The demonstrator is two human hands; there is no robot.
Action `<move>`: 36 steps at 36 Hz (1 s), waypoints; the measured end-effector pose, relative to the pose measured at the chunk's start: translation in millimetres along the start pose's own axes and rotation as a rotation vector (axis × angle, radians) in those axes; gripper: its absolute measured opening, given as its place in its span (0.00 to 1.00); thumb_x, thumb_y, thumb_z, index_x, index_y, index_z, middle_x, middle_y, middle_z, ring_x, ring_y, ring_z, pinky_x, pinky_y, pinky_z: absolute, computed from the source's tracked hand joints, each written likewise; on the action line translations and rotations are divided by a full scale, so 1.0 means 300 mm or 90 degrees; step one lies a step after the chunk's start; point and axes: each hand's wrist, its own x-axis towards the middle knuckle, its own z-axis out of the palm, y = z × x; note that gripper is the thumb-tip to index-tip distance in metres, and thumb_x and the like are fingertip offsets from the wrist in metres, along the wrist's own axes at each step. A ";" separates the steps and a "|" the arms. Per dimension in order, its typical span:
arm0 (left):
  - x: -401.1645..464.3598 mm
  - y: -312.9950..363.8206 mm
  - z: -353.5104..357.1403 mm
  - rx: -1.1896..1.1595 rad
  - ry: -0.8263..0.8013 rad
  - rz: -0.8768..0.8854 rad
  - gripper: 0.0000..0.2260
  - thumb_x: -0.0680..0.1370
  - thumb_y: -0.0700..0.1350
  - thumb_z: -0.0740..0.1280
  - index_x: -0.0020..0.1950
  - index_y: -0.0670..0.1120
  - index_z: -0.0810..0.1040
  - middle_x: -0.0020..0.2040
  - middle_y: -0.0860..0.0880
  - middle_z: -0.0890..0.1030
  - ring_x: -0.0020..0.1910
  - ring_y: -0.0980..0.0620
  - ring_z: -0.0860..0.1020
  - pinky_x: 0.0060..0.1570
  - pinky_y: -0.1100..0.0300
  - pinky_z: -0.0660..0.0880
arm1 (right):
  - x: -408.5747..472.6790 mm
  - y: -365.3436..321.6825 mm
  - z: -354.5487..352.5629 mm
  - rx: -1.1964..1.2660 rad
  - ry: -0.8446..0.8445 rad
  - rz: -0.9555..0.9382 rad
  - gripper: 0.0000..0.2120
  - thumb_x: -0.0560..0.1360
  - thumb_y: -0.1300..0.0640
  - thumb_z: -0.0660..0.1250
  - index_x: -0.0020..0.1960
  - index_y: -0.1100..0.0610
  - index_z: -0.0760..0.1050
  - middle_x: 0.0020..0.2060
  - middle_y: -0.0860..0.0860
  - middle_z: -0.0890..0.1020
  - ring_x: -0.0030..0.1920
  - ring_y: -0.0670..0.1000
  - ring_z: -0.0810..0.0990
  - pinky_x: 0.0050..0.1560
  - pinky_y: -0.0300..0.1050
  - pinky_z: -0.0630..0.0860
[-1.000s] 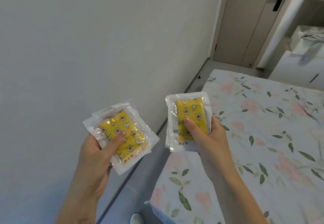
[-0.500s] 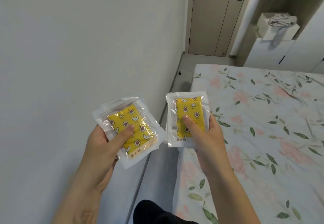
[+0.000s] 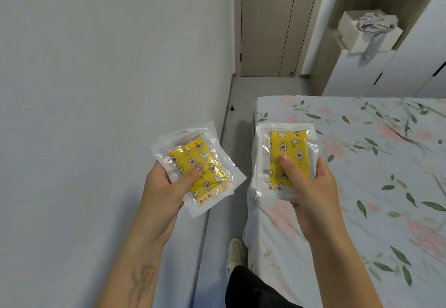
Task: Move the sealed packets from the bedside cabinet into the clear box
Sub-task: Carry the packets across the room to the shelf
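Against the pale wall on the left, the left hand [image 3: 166, 187] grips a tilted stack of sealed packets [image 3: 200, 165], thumb pressed on the yellow front. Just beside it, over the edge of the floral bed [image 3: 376, 187], the right hand [image 3: 311, 187] holds an upright second stack of packets [image 3: 287, 153], thumb curled across it.

bare forearms [image 3: 149, 254], black trousers [image 3: 251, 288], white shoe [image 3: 235, 252]
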 end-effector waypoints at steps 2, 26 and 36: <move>0.169 0.015 0.059 -0.005 -0.011 -0.004 0.18 0.65 0.44 0.71 0.55 0.51 0.78 0.48 0.52 0.85 0.47 0.51 0.84 0.44 0.56 0.82 | 0.154 -0.015 0.031 -0.005 0.009 0.001 0.10 0.73 0.55 0.70 0.50 0.43 0.76 0.42 0.41 0.85 0.45 0.46 0.85 0.42 0.42 0.80; 1.455 0.262 0.625 -0.020 -0.133 -0.008 0.15 0.74 0.39 0.68 0.58 0.53 0.77 0.49 0.54 0.85 0.48 0.52 0.84 0.44 0.55 0.82 | 1.330 -0.282 0.170 -0.010 0.104 -0.037 0.08 0.72 0.56 0.70 0.50 0.47 0.77 0.42 0.44 0.85 0.43 0.46 0.84 0.41 0.43 0.80; 2.120 0.371 0.827 -0.002 -0.211 0.019 0.15 0.74 0.40 0.68 0.58 0.53 0.77 0.51 0.54 0.84 0.50 0.52 0.84 0.45 0.55 0.82 | 1.978 -0.386 0.362 0.005 0.134 -0.094 0.12 0.74 0.57 0.70 0.56 0.47 0.76 0.46 0.45 0.85 0.46 0.47 0.84 0.41 0.44 0.82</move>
